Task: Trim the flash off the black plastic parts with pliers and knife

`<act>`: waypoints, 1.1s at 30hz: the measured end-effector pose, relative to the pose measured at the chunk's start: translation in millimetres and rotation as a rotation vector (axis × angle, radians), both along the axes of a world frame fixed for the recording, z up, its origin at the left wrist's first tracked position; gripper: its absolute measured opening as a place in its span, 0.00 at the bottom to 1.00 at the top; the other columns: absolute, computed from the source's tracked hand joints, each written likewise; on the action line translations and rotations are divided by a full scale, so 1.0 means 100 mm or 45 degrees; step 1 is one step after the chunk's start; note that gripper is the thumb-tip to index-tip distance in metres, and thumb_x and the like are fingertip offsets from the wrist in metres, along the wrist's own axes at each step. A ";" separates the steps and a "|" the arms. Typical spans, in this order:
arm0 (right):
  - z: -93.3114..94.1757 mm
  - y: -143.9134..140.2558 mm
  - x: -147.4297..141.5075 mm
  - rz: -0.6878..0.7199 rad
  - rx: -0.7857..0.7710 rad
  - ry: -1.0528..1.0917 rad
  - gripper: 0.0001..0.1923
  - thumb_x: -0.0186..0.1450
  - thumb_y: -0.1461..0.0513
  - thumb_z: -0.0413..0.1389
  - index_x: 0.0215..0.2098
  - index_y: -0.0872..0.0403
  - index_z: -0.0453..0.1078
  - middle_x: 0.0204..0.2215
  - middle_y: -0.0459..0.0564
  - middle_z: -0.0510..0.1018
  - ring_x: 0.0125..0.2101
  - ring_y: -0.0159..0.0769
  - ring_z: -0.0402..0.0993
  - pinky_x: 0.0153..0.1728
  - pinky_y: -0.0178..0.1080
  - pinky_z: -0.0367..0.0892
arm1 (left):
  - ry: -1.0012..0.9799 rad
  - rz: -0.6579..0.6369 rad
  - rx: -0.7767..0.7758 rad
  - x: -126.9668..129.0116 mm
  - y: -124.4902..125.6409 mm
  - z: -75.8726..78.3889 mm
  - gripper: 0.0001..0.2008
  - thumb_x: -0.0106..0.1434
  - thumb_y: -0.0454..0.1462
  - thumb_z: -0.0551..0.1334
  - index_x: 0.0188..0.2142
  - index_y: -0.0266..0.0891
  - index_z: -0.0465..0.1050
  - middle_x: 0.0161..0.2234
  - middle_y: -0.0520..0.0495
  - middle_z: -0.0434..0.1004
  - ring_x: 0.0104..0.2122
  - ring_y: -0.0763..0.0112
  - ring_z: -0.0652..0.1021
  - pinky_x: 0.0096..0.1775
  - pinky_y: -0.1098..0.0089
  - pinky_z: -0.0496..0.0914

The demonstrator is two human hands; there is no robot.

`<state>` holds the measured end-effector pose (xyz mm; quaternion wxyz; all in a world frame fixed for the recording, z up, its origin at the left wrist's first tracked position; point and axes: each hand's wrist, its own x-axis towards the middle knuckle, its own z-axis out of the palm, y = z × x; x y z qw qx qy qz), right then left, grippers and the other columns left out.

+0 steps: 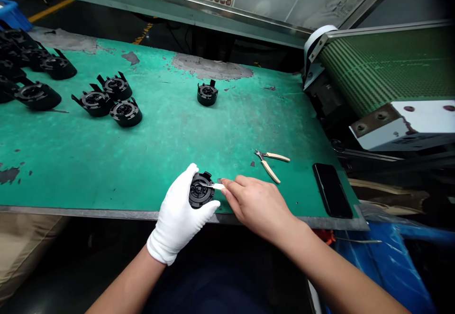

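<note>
— What do the hands have?
— I see my gloved left hand (179,219) curled around a round black part (201,190) at the mat's near edge; my bare right hand (258,205) pinches a small white tool (218,186) against it.
— Beyond?
— Cutters (270,162), then one lone part (207,93).

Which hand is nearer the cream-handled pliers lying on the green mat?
Right. The bare right hand lies just below-left of the cream-handled pliers, not touching them. The white-gloved left hand is farther left, holding the round black plastic part.
</note>
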<state>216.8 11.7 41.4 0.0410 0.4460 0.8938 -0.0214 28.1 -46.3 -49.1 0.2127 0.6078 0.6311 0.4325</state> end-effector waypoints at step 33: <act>-0.39 -0.38 -0.05 -0.280 -0.398 0.332 0.13 0.76 0.55 0.41 0.37 0.50 0.61 0.31 0.44 0.73 0.29 0.35 0.69 0.30 0.39 0.56 | -0.029 -0.001 0.006 -0.01 0.00 0.00 0.44 0.58 0.53 0.70 0.67 0.43 0.55 0.64 0.41 0.65 0.62 0.54 0.69 0.65 0.54 0.66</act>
